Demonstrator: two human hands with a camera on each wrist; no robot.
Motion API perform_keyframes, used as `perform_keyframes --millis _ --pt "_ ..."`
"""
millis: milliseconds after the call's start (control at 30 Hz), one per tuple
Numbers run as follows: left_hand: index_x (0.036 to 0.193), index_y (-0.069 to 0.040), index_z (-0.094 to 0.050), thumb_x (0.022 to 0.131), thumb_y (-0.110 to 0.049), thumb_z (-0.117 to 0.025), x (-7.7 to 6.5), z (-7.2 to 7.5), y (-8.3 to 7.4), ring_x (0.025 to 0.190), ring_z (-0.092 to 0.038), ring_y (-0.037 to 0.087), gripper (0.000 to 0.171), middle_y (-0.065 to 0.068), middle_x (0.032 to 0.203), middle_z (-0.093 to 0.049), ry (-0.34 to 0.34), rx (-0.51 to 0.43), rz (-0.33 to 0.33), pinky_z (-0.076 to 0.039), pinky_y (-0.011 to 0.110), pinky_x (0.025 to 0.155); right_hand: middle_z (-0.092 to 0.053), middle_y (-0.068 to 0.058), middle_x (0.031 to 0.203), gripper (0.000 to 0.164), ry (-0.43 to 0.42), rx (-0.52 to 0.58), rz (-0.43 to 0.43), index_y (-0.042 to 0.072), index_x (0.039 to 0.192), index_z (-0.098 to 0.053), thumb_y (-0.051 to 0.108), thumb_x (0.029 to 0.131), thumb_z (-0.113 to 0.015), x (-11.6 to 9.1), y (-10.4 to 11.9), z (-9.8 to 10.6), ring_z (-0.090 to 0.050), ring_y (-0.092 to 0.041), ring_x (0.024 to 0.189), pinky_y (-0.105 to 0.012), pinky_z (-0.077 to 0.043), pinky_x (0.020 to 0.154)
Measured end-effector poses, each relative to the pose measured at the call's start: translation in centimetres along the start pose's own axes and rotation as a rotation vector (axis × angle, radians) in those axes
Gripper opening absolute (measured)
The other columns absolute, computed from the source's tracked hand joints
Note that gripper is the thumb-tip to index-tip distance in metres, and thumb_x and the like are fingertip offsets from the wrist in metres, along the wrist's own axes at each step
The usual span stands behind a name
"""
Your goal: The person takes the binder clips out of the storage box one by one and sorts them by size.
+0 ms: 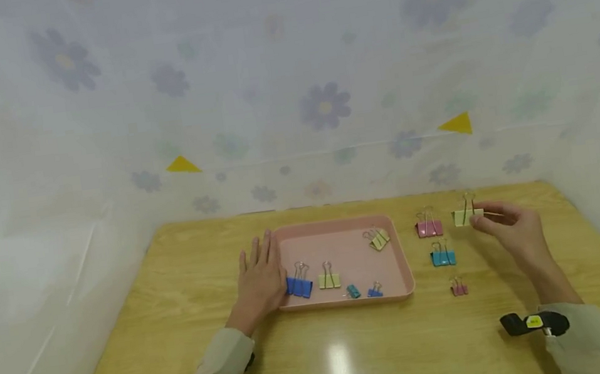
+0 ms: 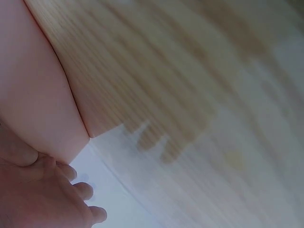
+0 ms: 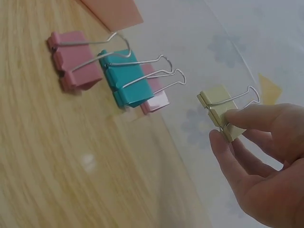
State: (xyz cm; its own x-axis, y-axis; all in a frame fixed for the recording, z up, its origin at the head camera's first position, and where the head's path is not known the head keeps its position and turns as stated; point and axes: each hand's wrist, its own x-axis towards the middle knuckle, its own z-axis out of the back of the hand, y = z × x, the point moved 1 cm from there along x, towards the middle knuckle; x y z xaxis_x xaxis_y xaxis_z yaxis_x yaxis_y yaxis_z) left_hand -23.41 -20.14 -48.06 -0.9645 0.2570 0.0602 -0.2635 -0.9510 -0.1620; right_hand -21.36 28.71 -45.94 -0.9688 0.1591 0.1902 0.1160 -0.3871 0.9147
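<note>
The right hand (image 1: 513,231) pinches a yellow clip (image 1: 461,218); the left hand (image 1: 259,279), outstretched, rests against the tray's (image 1: 319,247) left edge. Five clips (image 1: 329,281) lie inside, three clips (image 1: 443,258) beyond its right edge.

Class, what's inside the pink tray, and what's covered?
Two yellow clips, a large blue clip, a small blue clip, a teal clip. In the head view, the left hand hides part of the tray's left rim.

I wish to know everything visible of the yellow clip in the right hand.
The pale yellow binder clip has a smooth body and silver, metallic-looking wire pointing up. The right hand pinches one end between thumb and fingers. It is right of the larger pink clip; whether it touches the table is unclear.
</note>
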Motion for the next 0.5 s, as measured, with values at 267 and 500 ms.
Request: perform_keyframes --millis 267,500 --pt "0.164 -0.001 -0.016 0.109 -0.022 -0.036 0.4 0.4 0.0 0.156 -0.012 0.038 0.062 0.014 0.171 -0.012 -0.008 -0.004 0.0 -0.012 0.061 0.122 -0.068 0.013 0.112 0.044 0.015 0.111 -0.037 -0.009 0.134 -0.061 0.009 0.096 -0.073 1.1 -1.7 0.0 -0.066 0.002 0.096 -0.014 -0.055 0.078" --pt "0.164 -0.002 -0.013 0.109 -0.022 -0.035 0.2 -0.2 0.2 0.156 -0.011 0.038 0.063 0.013 0.172 -0.009 0.002 -0.002 0.007 -0.011 0.06 0.123 -0.066 0.02 0.106 0.045 0.003 0.006 -0.081 -0.006 0.133 -0.064 0.018 0.096 -0.074 1.3 -2.6 -0.1 -0.064 0.007 0.092 -0.014 -0.055 0.076"
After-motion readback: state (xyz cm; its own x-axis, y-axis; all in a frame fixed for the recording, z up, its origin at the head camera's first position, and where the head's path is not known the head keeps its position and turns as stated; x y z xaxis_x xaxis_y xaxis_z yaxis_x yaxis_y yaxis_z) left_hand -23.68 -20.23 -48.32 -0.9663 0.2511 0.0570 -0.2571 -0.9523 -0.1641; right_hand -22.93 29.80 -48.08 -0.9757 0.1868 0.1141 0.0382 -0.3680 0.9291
